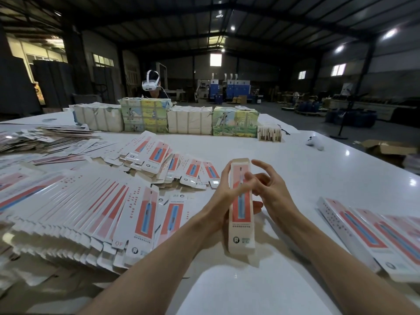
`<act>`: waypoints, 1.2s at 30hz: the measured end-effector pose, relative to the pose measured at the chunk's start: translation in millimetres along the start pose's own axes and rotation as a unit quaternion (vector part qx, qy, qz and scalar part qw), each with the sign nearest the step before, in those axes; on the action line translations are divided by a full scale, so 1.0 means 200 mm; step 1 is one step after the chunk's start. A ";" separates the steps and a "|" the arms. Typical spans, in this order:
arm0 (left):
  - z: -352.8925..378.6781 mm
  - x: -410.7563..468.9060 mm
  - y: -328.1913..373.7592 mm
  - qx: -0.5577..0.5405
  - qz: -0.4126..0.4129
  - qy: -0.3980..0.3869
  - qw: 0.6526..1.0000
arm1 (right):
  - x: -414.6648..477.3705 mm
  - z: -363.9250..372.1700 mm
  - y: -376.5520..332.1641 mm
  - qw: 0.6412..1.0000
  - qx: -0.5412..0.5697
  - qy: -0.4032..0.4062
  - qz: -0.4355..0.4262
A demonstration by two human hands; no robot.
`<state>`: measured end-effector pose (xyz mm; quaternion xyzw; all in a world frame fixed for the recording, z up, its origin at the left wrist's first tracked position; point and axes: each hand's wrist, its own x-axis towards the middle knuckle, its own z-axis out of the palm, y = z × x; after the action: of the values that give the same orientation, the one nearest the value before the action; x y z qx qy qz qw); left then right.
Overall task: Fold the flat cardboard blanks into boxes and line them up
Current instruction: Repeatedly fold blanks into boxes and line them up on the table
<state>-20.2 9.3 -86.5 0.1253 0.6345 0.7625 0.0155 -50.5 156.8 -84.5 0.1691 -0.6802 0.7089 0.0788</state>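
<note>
Gripping the box (241, 214) from behind with the left hand (223, 189), lengthwise over the surface (295, 160), likely to keep both ends free for tucking flaps. Right hand (271, 189) loose, fingers spread, one brushing the box front. Fanned blanks (91, 212) crowding the left; finished boxes (375, 235) lined up right, bare room between for setting down.

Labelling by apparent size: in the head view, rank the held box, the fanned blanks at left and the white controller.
1. fanned blanks
2. held box
3. white controller, farther off, so true size unsure
</note>
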 end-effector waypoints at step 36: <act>-0.01 0.01 0.01 0.248 -0.059 -0.032 0.966 | 0.04 -0.08 -0.04 0.997 0.052 0.042 0.036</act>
<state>-21.9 7.6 -85.5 0.1119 0.8095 0.5743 0.0490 -57.7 172.0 -74.3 0.1183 -0.6443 0.7520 0.0734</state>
